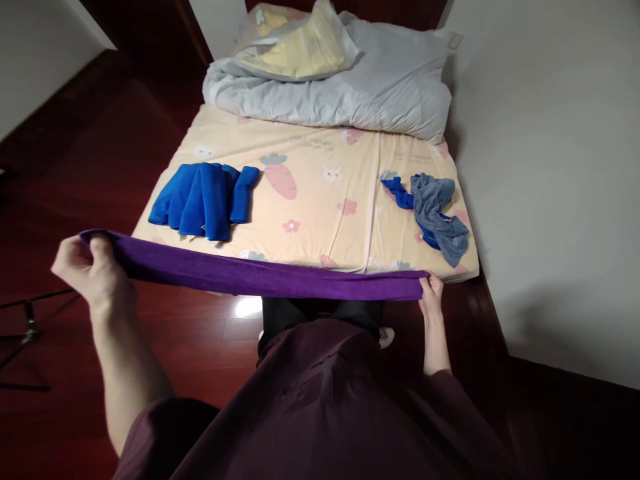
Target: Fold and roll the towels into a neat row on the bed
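Note:
A purple towel point(270, 275), gathered into a long narrow strip, is stretched taut across my front, near the foot of the bed. My left hand point(93, 263) is closed around its left end, held a little higher than the other. At the right end, my right hand point(431, 292) pinches the corner with closed fingers. Beyond the strip, several folded blue towels point(203, 200) lie overlapping on the left of the bed. A crumpled grey-blue cloth point(437, 213) lies on the right, with a twisted blue cloth point(397, 191) beside and partly under it.
The bed has a cream sheet point(320, 207) printed with carrots and flowers. A rolled grey quilt point(390, 73) and a yellow cloth point(305, 53) lie at its head. A white wall point(550, 167) runs along the right. Black stand legs point(30, 327) are on the floor at left.

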{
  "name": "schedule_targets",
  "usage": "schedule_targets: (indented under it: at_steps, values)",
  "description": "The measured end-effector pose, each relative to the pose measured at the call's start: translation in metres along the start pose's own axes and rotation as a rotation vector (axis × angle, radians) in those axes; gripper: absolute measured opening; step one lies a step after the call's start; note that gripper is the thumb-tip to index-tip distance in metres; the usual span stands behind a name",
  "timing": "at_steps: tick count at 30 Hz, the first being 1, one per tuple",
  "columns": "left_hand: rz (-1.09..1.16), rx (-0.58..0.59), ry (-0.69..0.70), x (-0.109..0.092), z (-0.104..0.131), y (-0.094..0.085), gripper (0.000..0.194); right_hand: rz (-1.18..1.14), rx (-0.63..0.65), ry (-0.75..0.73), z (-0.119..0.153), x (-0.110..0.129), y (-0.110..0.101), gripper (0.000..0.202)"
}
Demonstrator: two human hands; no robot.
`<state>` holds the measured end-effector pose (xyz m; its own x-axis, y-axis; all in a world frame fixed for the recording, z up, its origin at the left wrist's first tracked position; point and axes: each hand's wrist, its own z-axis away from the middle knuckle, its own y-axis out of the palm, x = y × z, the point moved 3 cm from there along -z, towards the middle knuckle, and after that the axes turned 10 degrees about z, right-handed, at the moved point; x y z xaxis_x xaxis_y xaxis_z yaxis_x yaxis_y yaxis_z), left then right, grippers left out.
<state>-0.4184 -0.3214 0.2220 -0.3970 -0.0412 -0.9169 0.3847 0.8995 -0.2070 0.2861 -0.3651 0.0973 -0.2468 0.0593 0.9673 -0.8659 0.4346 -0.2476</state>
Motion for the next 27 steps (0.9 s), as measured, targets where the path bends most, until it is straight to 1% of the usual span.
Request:
schedule_targets:
  at_steps: [2,5,7,10,12,14,18,21,24,27]
  values:
    - [-0.005,0.021,-0.024,0.008,0.003,0.002,0.026,-0.115,-0.048,0.046,-0.003,-0.006,0.000,0.033]
    - [-0.012,0.098,-0.075,0.018,0.011,0.008,0.020,-0.175,-0.040,0.064,-0.005,-0.011,0.004,0.035]
    - [-0.003,0.147,-0.113,0.023,0.017,0.012,0.016,-0.136,-0.019,0.073,-0.005,-0.012,0.006,0.039]
    - [-0.005,0.181,-0.156,0.029,0.023,0.013,0.013,-0.033,0.055,0.072,-0.001,-0.012,0.010,0.044]
    - [-0.007,0.192,-0.158,0.032,0.025,0.012,0.013,0.033,0.099,0.052,0.001,-0.010,0.011,0.043]
    - [0.021,0.203,-0.150,0.035,0.026,0.010,0.012,0.083,0.109,0.028,-0.001,-0.008,0.009,0.041]
    - [0.085,0.229,-0.165,0.040,0.024,0.008,0.010,0.148,0.085,-0.030,-0.015,0.000,0.001,0.043]
    - [0.077,0.206,-0.192,0.042,0.022,0.007,0.010,0.144,0.016,-0.079,-0.031,0.008,-0.008,0.043]
    - [0.073,0.212,-0.168,0.040,0.021,0.006,0.010,0.110,-0.063,-0.109,-0.043,0.017,-0.015,0.045]
    - [0.096,0.277,-0.134,0.036,0.021,0.006,0.014,0.025,-0.032,-0.099,-0.053,0.028,-0.018,0.046]
